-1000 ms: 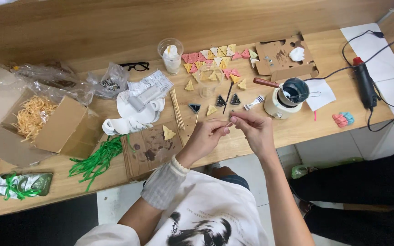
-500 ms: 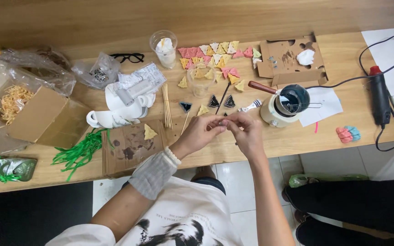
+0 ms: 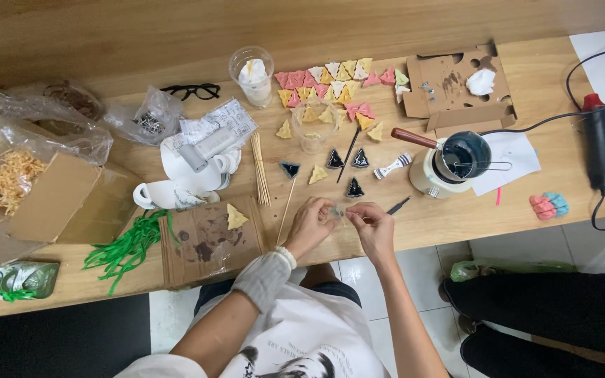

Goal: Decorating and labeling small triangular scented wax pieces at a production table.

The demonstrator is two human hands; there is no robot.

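Both hands meet at the near edge of the wooden counter (image 3: 456, 224). The left hand (image 3: 311, 225) and the right hand (image 3: 371, 225) have their fingers pinched together on a small clear piece (image 3: 338, 211), held between the two sets of fingertips just above the counter surface; its exact shape is too small to tell. A grey knitted cuff (image 3: 264, 276) covers the left wrist. Just beyond the hands lie four dark triangular pieces (image 3: 354, 188) and one pale yellow triangular piece (image 3: 318, 174), with a thin wooden skewer (image 3: 286, 203) to the left of them and a dark stick (image 3: 349, 153) between two of the dark pieces. A bundle of wooden skewers (image 3: 260, 168) lies further left. A cluster of pink, yellow and white triangular pieces (image 3: 334, 87) sits at the far side of the counter, beside a clear plastic cup (image 3: 253, 75). To the right of the hands stands a melting pot (image 3: 456, 162) with a wooden handle. A flat cardboard sheet (image 3: 208, 241) bearing one yellow triangle lies to the left of the left hand.
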